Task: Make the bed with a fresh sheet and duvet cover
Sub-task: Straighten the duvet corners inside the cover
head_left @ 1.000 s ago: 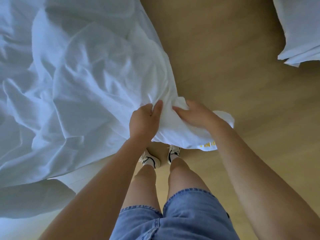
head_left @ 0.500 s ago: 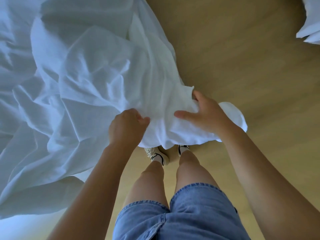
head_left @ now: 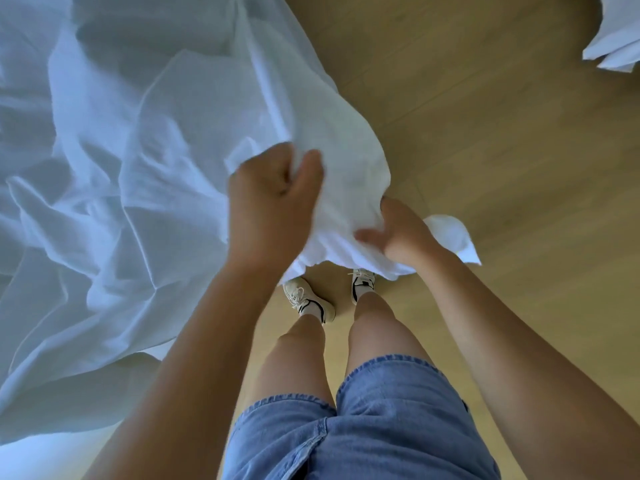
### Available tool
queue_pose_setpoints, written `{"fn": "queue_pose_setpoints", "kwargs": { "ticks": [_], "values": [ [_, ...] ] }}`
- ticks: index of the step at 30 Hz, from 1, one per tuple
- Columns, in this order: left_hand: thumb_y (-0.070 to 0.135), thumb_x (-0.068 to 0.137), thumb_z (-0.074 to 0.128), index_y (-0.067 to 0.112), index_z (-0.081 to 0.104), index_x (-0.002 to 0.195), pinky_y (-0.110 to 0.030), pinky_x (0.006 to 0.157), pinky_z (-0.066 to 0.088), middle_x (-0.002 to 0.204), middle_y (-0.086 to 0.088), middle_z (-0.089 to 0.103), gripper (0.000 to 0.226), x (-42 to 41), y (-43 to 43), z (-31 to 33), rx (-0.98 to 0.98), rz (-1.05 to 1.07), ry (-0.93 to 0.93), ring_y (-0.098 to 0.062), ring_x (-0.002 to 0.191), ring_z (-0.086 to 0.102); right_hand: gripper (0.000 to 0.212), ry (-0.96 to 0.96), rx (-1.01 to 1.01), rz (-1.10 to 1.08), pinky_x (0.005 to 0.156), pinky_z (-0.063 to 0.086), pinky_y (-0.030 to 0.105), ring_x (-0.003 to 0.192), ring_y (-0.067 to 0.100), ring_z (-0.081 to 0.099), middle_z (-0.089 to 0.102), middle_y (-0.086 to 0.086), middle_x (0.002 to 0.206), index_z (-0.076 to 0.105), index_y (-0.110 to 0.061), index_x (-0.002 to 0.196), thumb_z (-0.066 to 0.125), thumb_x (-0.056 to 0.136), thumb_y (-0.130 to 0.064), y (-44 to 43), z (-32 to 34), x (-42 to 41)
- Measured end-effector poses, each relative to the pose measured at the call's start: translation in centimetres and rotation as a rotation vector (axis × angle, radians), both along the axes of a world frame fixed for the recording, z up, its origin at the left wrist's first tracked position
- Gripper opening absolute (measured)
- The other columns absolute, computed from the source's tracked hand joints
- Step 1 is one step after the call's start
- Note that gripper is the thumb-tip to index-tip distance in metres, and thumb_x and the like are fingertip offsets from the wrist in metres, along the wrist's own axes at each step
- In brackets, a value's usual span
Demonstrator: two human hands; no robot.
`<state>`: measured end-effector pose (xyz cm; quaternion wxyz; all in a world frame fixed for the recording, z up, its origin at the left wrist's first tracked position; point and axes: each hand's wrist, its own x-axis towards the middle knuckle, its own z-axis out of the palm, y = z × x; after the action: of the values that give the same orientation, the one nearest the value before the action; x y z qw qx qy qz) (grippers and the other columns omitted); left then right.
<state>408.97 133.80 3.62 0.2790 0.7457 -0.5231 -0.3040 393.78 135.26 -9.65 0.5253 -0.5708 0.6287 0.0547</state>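
Early in the task, judging from how things lie. Left of the shoes (head_left: 308, 299) and above them: a white cloth (head_left: 145, 161), crumpled over the bed (head_left: 34, 459), full of folds, nowhere pulled flat or tucked. Not possible to tell whether it is the sheet or the duvet cover.

Just above the shoes: the left hand (head_left: 273, 199), a little blurred, fingers curled into a fold of the cloth and holding it. Above the shoes and slightly right: the right hand (head_left: 401, 233), closed on the bunched corner of the same cloth, with a loose end sticking out past the wrist over the wooden floor (head_left: 485, 140).

Far up and right of the shoes: more white linen (head_left: 613, 46), lying apart, untouched.

Done so far, apparently: only the cloth brought onto the bed. Left to do, probably: finding the corners, spreading, tucking, then the second piece of linen.
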Motion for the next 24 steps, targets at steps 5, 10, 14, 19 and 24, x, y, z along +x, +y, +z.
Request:
{"fn": "queue_pose_setpoints", "kwargs": {
  "ticks": [5,10,14,19,24],
  "values": [
    [0.03,0.071,0.044,0.012,0.027,0.052,-0.031,0.047,0.019,0.049,-0.005,0.023,0.031,5.4,5.0,-2.9,0.431,0.003,-0.379,-0.02,0.051,0.024,0.031,0.017,0.015,-0.003,0.081,0.043,0.04,0.099,0.033,0.056,0.058,0.013,0.106,0.051,-0.004,0.111,0.058,0.084,-0.016,0.3,-1.5,-0.9],
    [0.022,0.086,0.055,0.009,0.043,0.071,-0.032,0.052,0.027,0.06,-0.002,0.043,0.023,6.1,4.0,-5.3,0.608,0.018,-0.486,-0.026,0.064,0.042,0.051,-0.181,0.115,-0.072,0.083,0.045,0.038,0.098,0.021,0.052,0.055,0.0,0.106,0.045,-0.016,0.116,0.07,0.075,-0.033,-2.3,-0.9,1.1],
    [0.037,0.085,0.065,0.007,0.043,0.111,-0.03,0.075,0.039,0.098,-0.001,0.051,0.046,3.7,0.8,-6.3,0.527,0.4,-0.025,-0.024,0.09,0.051,0.011,-0.278,0.014,-0.067,0.059,0.033,0.026,0.079,0.019,0.048,0.046,-0.002,0.076,0.043,-0.016,0.082,0.051,0.091,-0.019,-3.2,0.1,3.0],
    [0.039,0.089,0.058,0.01,0.058,0.092,-0.035,0.074,0.047,0.085,-0.006,0.06,0.029,1.1,-1.2,-6.7,0.361,0.202,-0.052,-0.028,0.087,0.059,0.017,-0.39,0.066,-0.71,0.046,0.034,0.013,0.051,-0.001,0.047,0.047,-0.001,0.064,0.046,-0.012,0.074,0.044,0.091,-0.011,-0.6,-0.8,-1.5],
    [0.031,0.096,0.044,0.011,0.044,0.068,-0.03,0.059,0.035,0.065,-0.003,0.048,0.034,-0.6,-0.6,-6.2,0.606,-0.282,-0.43,-0.027,0.073,0.049,0.038,0.125,0.238,-0.403,0.088,0.042,0.038,0.113,0.034,0.052,0.055,0.015,0.124,0.048,-0.009,0.126,0.044,0.09,-0.02,1.8,-8.1,-2.6]
  ]
}}
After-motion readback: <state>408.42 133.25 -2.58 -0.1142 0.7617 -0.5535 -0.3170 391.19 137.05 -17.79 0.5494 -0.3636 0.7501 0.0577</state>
